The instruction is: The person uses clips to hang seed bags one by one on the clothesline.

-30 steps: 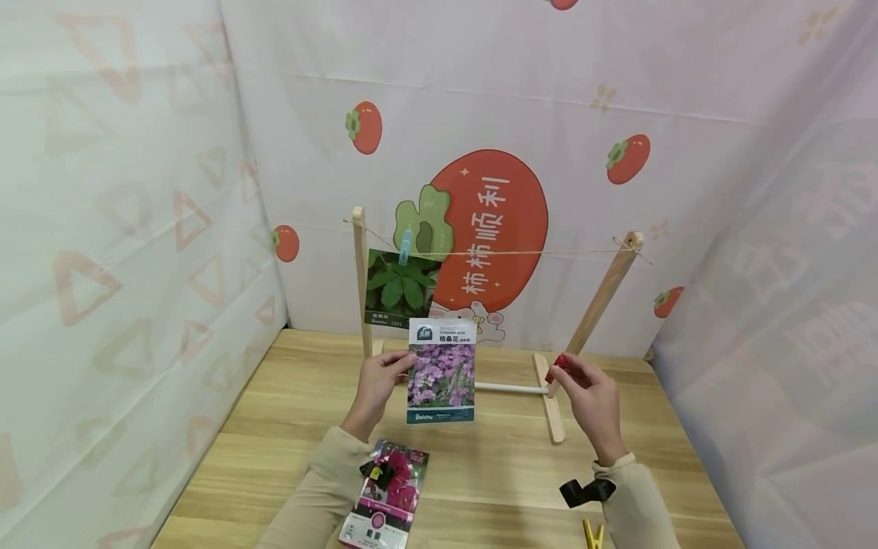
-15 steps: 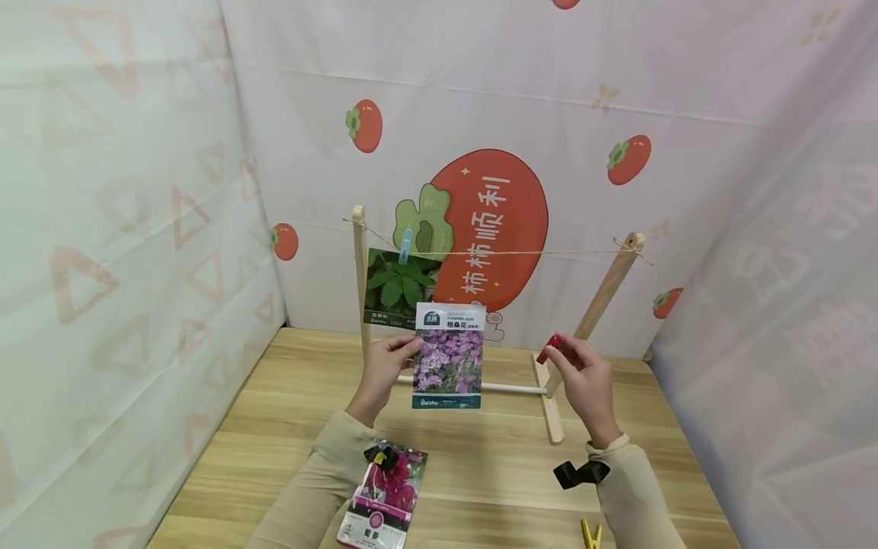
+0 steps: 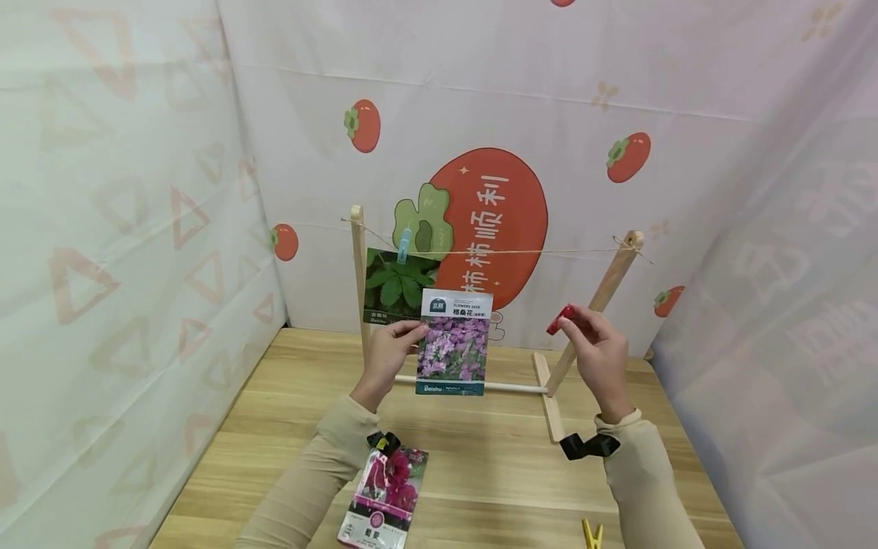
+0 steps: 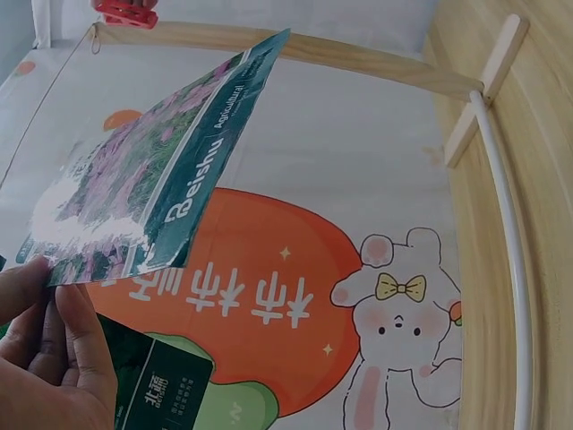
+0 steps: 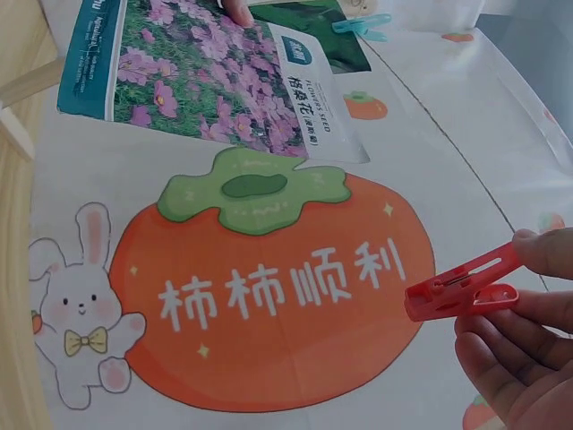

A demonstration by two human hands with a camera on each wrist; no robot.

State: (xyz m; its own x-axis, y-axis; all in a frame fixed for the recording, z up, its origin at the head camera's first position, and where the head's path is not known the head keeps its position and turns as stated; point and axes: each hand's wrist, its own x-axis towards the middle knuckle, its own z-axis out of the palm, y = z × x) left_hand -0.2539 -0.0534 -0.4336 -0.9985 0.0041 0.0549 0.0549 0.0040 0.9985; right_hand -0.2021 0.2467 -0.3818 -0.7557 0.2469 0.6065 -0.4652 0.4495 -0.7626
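Observation:
My left hand [image 3: 389, 357] pinches the left edge of a seed packet [image 3: 454, 347] with pink-purple flowers, held upright in front of the string. A red clothespin [image 5: 461, 285] is between the thumb and fingers of my right hand [image 3: 602, 352], to the right of the packet and apart from it. Behind the packet, a green-leaf seed packet [image 3: 392, 286] hangs from the string [image 3: 521, 252] by a blue clothespin [image 3: 405, 245]. The flower packet hides its lower right part. In the left wrist view the flower packet [image 4: 152, 179] tilts above the left fingers.
Wooden posts [image 3: 607, 290] carry the string, joined low down by a white rod [image 3: 514, 388]. On the table [image 3: 507, 473] lie a magenta-flower seed packet [image 3: 386, 499], near my left sleeve, and a yellow clothespin [image 3: 593, 534] by the right sleeve. A printed cloth [image 3: 302, 152] stands behind.
The flower packet in my left hand has risen and shifted slightly right, nearer the string's height. My right hand has lifted the red clothespin upward. The hanging packet looks unmoved.

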